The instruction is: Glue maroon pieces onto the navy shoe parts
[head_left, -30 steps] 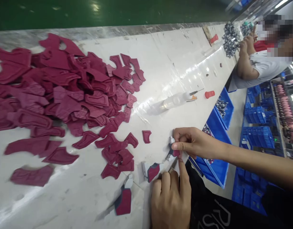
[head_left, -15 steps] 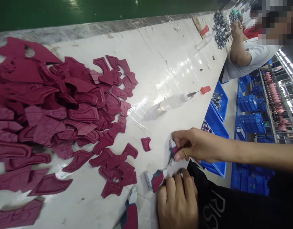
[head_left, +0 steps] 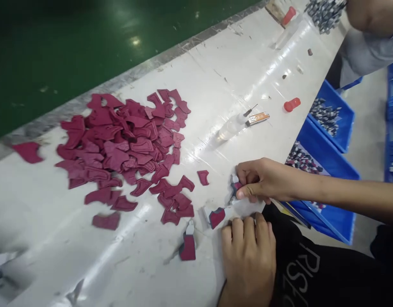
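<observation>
My right hand pinches a small grey, white and maroon assembled piece against the white table near its front edge. My left hand rests knuckles up just below it, fingers curled under; what they hold is hidden. Two more assembled pieces lie close by, one beside my left hand and one further left. A heap of flat maroon cut-outs spreads over the table's middle, with a single small maroon cut-out lying apart from it.
A clear squeeze bottle with a needle tip lies beyond my hands, an orange-labelled small object and a red cap beside it. Blue bins of small parts hang off the table's right edge. Another person's arm and sleeve are at top right.
The view has pulled back and tilted, so more table shows. My left hand has drawn its fingers in under the knuckles. My right hand keeps its pinch on the piece.
</observation>
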A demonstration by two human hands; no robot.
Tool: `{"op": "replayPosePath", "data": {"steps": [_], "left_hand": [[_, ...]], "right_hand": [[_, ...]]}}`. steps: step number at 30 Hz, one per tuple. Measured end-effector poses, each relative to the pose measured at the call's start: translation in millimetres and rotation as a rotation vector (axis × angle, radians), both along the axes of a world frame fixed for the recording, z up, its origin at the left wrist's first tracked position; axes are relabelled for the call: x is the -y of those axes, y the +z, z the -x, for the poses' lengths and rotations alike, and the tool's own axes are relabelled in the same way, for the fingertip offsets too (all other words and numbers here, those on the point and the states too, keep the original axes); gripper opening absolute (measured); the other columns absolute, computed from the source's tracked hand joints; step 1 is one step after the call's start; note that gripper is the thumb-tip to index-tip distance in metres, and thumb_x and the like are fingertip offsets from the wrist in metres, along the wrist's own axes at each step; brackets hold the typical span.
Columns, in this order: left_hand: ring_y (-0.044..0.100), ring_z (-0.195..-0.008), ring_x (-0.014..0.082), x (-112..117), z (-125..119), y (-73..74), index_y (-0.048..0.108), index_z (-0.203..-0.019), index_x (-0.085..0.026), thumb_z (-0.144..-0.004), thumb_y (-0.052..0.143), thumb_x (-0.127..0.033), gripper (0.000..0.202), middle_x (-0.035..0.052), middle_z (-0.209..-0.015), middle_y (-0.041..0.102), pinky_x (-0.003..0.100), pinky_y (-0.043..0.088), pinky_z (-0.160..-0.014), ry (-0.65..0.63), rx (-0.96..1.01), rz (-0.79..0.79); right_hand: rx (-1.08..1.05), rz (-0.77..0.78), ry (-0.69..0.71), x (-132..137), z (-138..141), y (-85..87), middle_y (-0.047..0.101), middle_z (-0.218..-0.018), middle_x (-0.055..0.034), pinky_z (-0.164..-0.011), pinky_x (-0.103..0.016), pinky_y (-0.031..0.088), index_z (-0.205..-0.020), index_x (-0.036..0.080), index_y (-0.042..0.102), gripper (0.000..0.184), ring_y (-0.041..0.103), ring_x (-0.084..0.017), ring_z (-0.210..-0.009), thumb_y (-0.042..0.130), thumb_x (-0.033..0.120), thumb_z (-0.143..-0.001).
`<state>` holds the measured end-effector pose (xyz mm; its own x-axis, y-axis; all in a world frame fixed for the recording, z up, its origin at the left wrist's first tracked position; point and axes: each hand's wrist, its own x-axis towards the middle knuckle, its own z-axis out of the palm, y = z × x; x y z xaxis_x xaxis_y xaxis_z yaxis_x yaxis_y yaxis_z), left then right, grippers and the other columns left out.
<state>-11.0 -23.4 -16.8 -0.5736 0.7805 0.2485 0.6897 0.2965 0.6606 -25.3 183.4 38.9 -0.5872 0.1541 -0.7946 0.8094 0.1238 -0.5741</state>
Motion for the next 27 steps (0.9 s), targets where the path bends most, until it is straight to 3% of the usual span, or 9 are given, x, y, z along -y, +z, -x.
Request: {"op": "replayPosePath", "data": {"steps": [3,5,7,10,12,14,18,24,27], "left_hand": [[0.051,-0.077,0.0197,2.5,5.2,7.8,0.07,-0.109,-0.017,-0.097,0.07,-0.015,0.012,0.0003,-0.081,0.065,0.039,0.036,-0.073,-0.056,0.036,-0.069],[0.056,-0.083,0.0193,7.5,7.8,13.0,0.07,-0.112,-0.016,-0.094,0.072,-0.009,0.019,0.0026,-0.087,0.065,0.037,0.045,-0.079,-0.022,0.05,-0.137],[0.061,-0.101,0.0231,16.3,11.3,16.6,0.072,-0.116,-0.017,-0.089,0.076,-0.006,0.029,0.0083,-0.103,0.066,0.04,0.05,-0.093,0.122,-0.037,-0.133],[0.059,-0.121,0.0342,33.0,20.4,17.7,0.072,-0.123,-0.018,-0.087,0.082,-0.013,0.038,0.0175,-0.128,0.062,0.054,0.047,-0.104,0.426,-0.271,0.033],[0.056,-0.127,0.0395,41.8,26.9,16.3,0.069,-0.132,-0.016,-0.09,0.081,-0.02,0.044,0.0221,-0.136,0.058,0.063,0.044,-0.106,0.511,-0.327,0.13],[0.054,-0.13,0.0399,45.5,30.8,14.3,0.066,-0.139,-0.019,-0.095,0.077,-0.025,0.046,0.0224,-0.14,0.055,0.066,0.044,-0.107,0.511,-0.285,0.172],[0.052,-0.127,0.0339,37.8,29.0,9.9,0.061,-0.146,-0.029,-0.102,0.067,-0.033,0.045,0.0153,-0.139,0.052,0.061,0.047,-0.106,0.506,-0.163,0.25],[0.051,-0.109,0.0256,21.5,28.7,3.5,0.072,-0.131,-0.028,-0.103,0.066,-0.026,0.029,0.0117,-0.129,0.054,0.046,0.05,-0.097,0.439,-0.197,0.223],[0.052,-0.104,0.0245,21.5,30.9,-1.7,0.074,-0.124,-0.025,-0.105,0.06,-0.023,0.023,0.012,-0.124,0.055,0.043,0.05,-0.094,0.415,-0.213,0.227]], "right_hand": [[-0.059,0.023,-0.01,-1.5,-5.4,-10.2,0.072,-0.061,0.0015,-0.037,-0.022,0.042,-0.083,0.024,0.056,0.052,0.058,-0.013,-0.041,0.09,0.063,-0.08],[-0.094,0.072,-0.024,-3.6,-7.5,-17.0,0.073,-0.061,0.0007,-0.036,-0.023,0.042,-0.082,0.024,0.056,0.055,0.06,-0.015,-0.04,0.093,0.065,-0.077],[-0.127,0.112,-0.034,-5.2,-9.1,-21.5,0.073,-0.06,0.0007,-0.037,-0.023,0.042,-0.082,0.023,0.057,0.056,0.061,-0.015,-0.04,0.093,0.066,-0.075],[-0.187,0.081,-0.026,-4.1,-13.8,-23.3,0.072,-0.061,0.0018,-0.039,-0.024,0.043,-0.086,0.023,0.059,0.055,0.062,-0.015,-0.042,0.089,0.068,-0.079],[-0.261,-0.005,0.002,0.0,-20.0,-23.0,0.072,-0.062,0.0038,-0.045,-0.026,0.044,-0.091,0.024,0.059,0.049,0.063,-0.015,-0.043,0.084,0.067,-0.086],[-0.352,-0.154,0.038,6.6,-28.3,-23.6,0.071,-0.062,0.0061,-0.051,-0.027,0.044,-0.097,0.025,0.06,0.038,0.062,-0.015,-0.047,0.079,0.058,-0.094],[-0.462,-0.444,0.055,23.5,-45.8,-28.7,0.072,-0.071,0.0058,-0.061,-0.028,0.04,-0.102,0.025,0.064,0.018,0.065,-0.016,-0.062,0.072,0.04,-0.101],[-0.566,-0.537,0.077,39.2,-57.7,-36.5,0.073,-0.079,0.0028,-0.061,-0.029,0.038,-0.109,0.023,0.067,0.015,0.067,-0.018,-0.066,0.063,0.038,-0.106],[-0.666,-0.591,0.098,43.7,-57.5,-36.7,0.074,-0.087,-0.0002,-0.065,-0.031,0.042,-0.114,0.023,0.069,0.018,0.071,-0.021,-0.075,0.055,0.035,-0.11]]}}
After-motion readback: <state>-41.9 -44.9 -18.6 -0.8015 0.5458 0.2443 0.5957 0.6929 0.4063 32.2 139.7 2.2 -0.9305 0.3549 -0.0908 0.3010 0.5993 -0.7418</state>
